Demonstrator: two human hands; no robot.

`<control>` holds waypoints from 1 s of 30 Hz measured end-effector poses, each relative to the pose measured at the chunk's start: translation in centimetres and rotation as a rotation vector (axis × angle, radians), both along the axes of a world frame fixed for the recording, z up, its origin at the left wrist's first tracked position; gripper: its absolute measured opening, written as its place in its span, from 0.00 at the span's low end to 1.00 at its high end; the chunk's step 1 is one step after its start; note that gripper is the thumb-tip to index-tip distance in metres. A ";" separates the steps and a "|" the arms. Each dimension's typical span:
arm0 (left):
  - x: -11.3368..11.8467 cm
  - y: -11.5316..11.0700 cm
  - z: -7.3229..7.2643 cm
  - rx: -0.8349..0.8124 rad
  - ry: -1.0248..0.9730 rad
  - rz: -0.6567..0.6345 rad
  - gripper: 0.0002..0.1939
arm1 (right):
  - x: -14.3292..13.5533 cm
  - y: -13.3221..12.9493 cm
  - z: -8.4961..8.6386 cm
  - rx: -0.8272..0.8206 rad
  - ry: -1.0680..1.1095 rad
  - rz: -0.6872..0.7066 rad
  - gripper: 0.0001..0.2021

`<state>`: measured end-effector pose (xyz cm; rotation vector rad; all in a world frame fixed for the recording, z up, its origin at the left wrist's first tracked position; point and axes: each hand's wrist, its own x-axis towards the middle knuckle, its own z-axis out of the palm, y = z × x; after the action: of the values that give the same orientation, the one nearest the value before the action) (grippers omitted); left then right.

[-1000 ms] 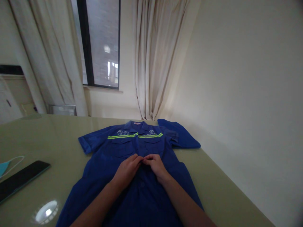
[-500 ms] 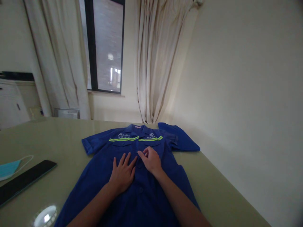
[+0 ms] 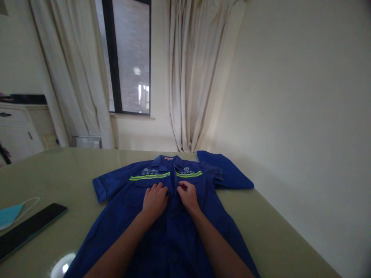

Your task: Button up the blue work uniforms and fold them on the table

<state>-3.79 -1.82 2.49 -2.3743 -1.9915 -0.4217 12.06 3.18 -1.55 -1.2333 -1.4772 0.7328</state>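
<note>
A dark blue short-sleeved work shirt (image 3: 150, 231) lies spread face up, its collar at the far end and a yellow-green stripe across the chest. The front is parted at the top, between the two stripe halves. My left hand (image 3: 155, 200) has its fingers bent and closed on the left front edge, just under the stripe. Opposite it, my right hand (image 3: 189, 197) pinches the right front edge between thumb and fingers. Both sets of fingertips are partly hidden by the hands. Dark buttons run down the front below them.
A folded blue cloth (image 3: 232, 173) lies beside the shirt's right sleeve, near the wall. On the left of the green table (image 3: 72, 170) are a black phone (image 3: 31, 227) and a light blue face mask (image 3: 11, 216). Curtains and a window stand behind.
My left hand has gone from flat with spread fingers to bent fingers at the front edge. The shirt's top front has parted, with my right hand still pinching. The view shifted slightly.
</note>
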 end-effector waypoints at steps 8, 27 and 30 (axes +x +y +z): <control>-0.2 1.8 -2.6 0.070 -0.405 -0.168 0.11 | -0.5 -1.3 0.9 0.015 0.003 0.176 0.13; -0.2 1.4 -2.8 0.079 -0.472 -0.239 0.11 | 0.1 -0.8 0.3 0.087 -0.159 0.099 0.06; -0.1 1.3 -2.7 0.064 -0.463 -0.238 0.12 | 0.0 -0.8 0.3 0.019 -0.191 0.041 0.02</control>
<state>-3.93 -0.47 -0.25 -2.6674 -1.7957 -1.1157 12.05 2.35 -1.27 -1.2898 -1.6652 0.6404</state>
